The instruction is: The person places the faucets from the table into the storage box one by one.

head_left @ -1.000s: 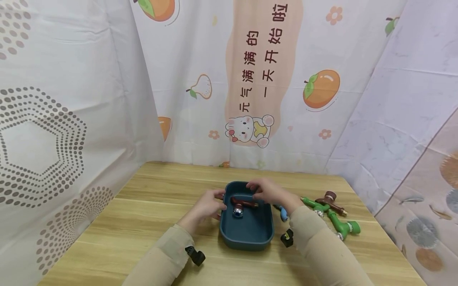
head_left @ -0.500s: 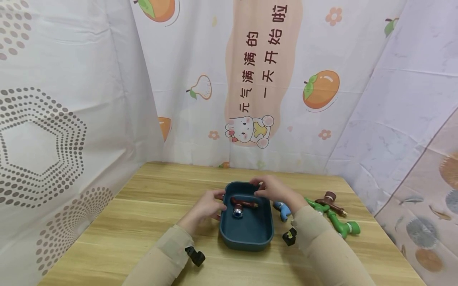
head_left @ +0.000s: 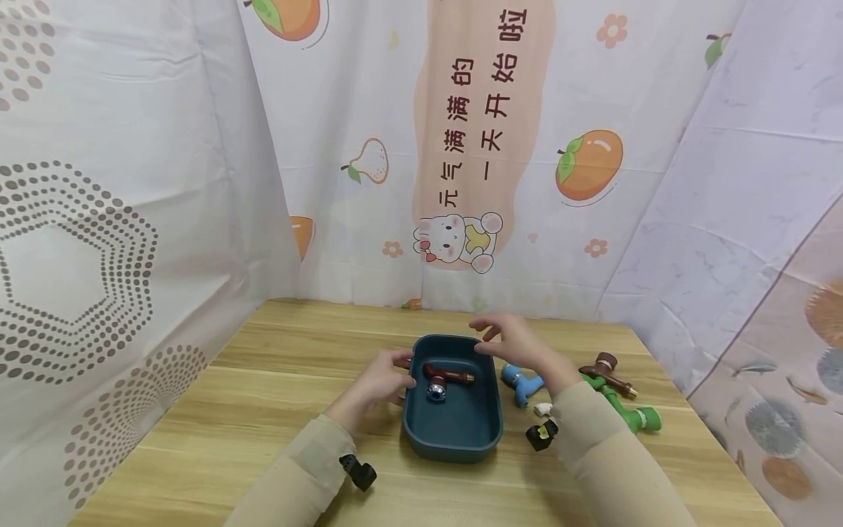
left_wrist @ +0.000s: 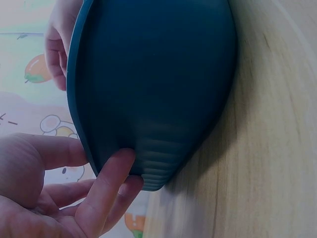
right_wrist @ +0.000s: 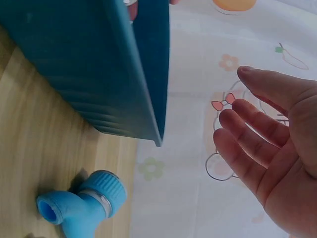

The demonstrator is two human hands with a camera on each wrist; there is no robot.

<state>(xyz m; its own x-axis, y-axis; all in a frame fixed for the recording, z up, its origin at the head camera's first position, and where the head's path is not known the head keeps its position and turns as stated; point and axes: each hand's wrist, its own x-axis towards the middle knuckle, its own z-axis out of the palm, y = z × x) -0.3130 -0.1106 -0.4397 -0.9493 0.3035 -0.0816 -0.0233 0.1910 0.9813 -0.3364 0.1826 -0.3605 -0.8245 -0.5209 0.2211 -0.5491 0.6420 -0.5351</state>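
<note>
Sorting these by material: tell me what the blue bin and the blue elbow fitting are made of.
Dark teal rectangular bin: likely moulded plastic, matte, with fine ribs at its corner in the wrist views. Light blue elbow pipe fitting: probably smooth plastic with a slight sheen, plus a silvery, seemingly metal ring.

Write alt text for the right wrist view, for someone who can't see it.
An open right hand, fingers relaxed, hovers beside the corner of a dark teal tray on a wooden table. A blue pipe fitting lies below the tray.
</note>
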